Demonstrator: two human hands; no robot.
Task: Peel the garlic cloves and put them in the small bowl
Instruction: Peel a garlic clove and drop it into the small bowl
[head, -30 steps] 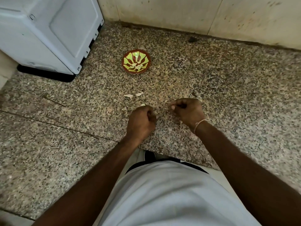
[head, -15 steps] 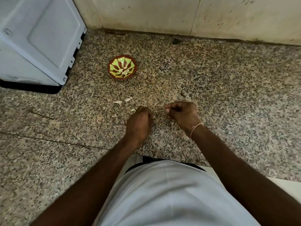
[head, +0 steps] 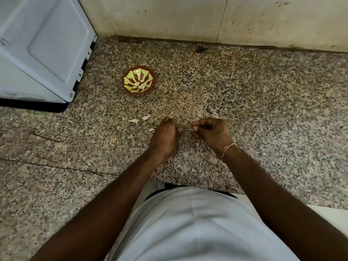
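Note:
The small bowl (head: 125, 85), red-brown with a yellow-green pattern, stands on the speckled granite counter (head: 244, 102) and holds a few pale peeled cloves. Three pale garlic pieces (head: 134, 121) lie loose on the counter between the bowl and my hands. My left hand (head: 165, 137) is curled into a fist just right of them, and a pale bit of a garlic clove (head: 180, 130) shows at its fingertips. A short gap to the right, my right hand (head: 211, 131) pinches thumb against forefinger on what looks like a scrap of garlic skin, mostly hidden.
A large white appliance (head: 43, 49) fills the back left, close to the bowl. A stained tiled wall (head: 207, 17) closes off the back. The counter's front edge (head: 197, 187) runs just below my wrists, against my white shirt.
Both hands stay curled in nearly the same spot. The right hand has drawn slightly away from the left. The bowl and loose pieces have not moved.

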